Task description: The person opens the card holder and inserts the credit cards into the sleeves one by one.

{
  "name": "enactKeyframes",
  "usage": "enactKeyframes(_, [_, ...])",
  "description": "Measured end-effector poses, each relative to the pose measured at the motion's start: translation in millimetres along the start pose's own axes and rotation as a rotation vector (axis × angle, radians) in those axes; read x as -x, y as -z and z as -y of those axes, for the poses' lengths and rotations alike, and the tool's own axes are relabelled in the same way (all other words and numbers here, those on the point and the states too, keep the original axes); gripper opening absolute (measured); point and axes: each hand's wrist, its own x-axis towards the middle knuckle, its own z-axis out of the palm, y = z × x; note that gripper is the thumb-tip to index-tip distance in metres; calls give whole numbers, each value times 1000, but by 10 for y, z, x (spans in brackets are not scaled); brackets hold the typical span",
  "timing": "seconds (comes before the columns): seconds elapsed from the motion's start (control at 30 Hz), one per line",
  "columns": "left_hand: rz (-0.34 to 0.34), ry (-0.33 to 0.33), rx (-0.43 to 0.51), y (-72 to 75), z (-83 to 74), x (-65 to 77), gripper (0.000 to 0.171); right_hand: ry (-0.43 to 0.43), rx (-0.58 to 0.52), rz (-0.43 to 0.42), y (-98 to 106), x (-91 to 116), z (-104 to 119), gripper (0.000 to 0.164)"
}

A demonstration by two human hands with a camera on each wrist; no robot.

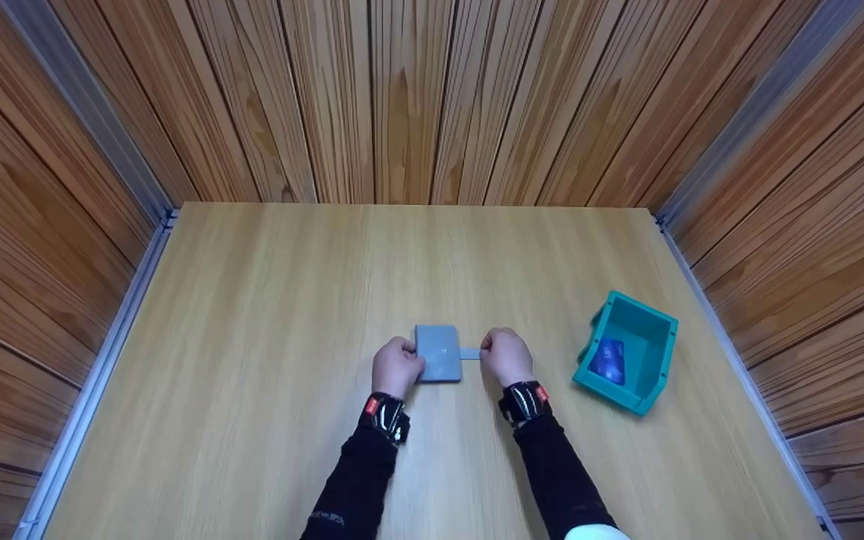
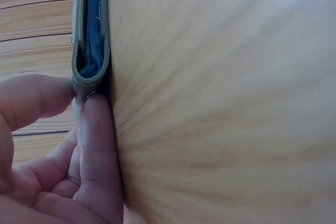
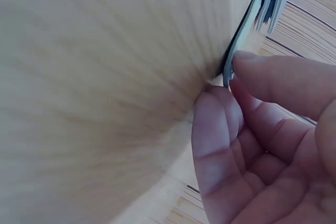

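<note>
A grey-blue folded wallet [image 1: 438,352] lies on the table, with a narrow strap [image 1: 469,353] extending from its right side. My left hand [image 1: 396,367] pinches the wallet's left edge; in the left wrist view the thumb and a finger sit at the folded spine [image 2: 91,83], and a dark blue lining shows inside. On the other side, my right hand [image 1: 507,356] holds the strap's free end between thumb and curled fingers. Up close in the right wrist view, the strap [image 3: 244,32] runs from the fingertips to the wallet's open side.
To the right stands a teal bin [image 1: 653,330] holding a shiny blue object [image 1: 609,361] whose kind is unclear. The wooden table [image 1: 289,270] is bordered by wood-plank walls [image 1: 402,97] at the back and sides, with metal rails along the side edges.
</note>
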Motion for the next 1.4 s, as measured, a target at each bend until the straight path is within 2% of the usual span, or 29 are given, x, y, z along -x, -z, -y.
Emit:
enactKeyframes(0.37, [21, 34, -25, -6, -2, -10, 20, -7, -13, 22, -14, -6, -2, 4])
enactKeyframes(0.73, [-22, -27, -69, 7, 8, -14, 12, 5, -6, 9, -15, -3, -4, 3])
enactKeyframes(0.97, [-74, -167, -150, 14, -94, 8, 8, 5, -1, 6, -10, 6, 6, 6])
enactKeyframes(1.17, [-42, -299, -287, -78, -219, 80, 9, 14, -13, -11, -19, 1, -13, 5])
enactKeyframes(1.4, [-31, -452, -427, -208, -252, 177, 10, 33, -24, -29, -38, -1, -31, 5])
